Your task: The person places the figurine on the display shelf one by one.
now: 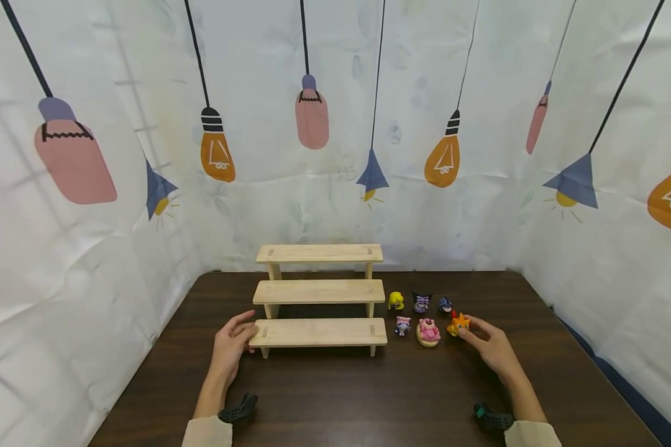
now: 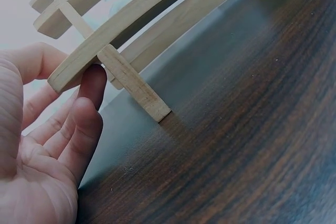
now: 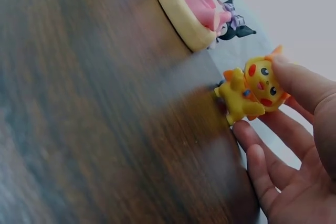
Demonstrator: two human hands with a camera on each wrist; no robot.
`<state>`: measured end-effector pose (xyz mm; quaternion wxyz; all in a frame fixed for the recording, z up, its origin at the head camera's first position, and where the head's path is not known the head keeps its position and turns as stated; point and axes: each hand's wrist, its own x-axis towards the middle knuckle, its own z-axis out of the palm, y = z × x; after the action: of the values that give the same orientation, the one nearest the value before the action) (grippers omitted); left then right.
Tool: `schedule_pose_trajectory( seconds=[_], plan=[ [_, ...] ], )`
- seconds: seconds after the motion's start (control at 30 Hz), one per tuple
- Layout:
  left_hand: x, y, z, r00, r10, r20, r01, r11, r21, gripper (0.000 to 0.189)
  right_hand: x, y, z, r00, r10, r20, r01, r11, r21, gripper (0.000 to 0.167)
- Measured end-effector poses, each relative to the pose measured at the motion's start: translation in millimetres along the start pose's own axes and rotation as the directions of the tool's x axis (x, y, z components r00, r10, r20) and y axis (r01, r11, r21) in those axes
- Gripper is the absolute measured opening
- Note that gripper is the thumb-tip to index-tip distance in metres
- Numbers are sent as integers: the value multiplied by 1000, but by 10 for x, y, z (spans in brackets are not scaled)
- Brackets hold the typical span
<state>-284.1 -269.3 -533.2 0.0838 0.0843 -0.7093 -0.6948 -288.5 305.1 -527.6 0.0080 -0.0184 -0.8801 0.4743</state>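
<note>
My left hand holds the left end of the lowest shelf of a three-step wooden display stand; in the left wrist view its fingers reach under the board. At the right, my right hand pinches a yellow and orange Pikachu figurine by the head between thumb and fingers, low over the table. Left of this figurine lies a pink figurine on a cream base. A small pink and white figurine stands farther left.
Behind these are a yellow figurine, a purple and black one and a dark blue one. All stand right of the stand on a dark wooden table. A white curtain printed with lamps surrounds the back and sides.
</note>
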Motion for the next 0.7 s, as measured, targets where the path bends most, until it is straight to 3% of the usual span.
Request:
schedule_pose_trajectory(
  seconds=[0.7],
  plan=[
    [5,-33,10,1000,17,-16,-17,1000,-4,47,-45,-74,12,996,-52,-66,52,999,-6,62]
  ],
)
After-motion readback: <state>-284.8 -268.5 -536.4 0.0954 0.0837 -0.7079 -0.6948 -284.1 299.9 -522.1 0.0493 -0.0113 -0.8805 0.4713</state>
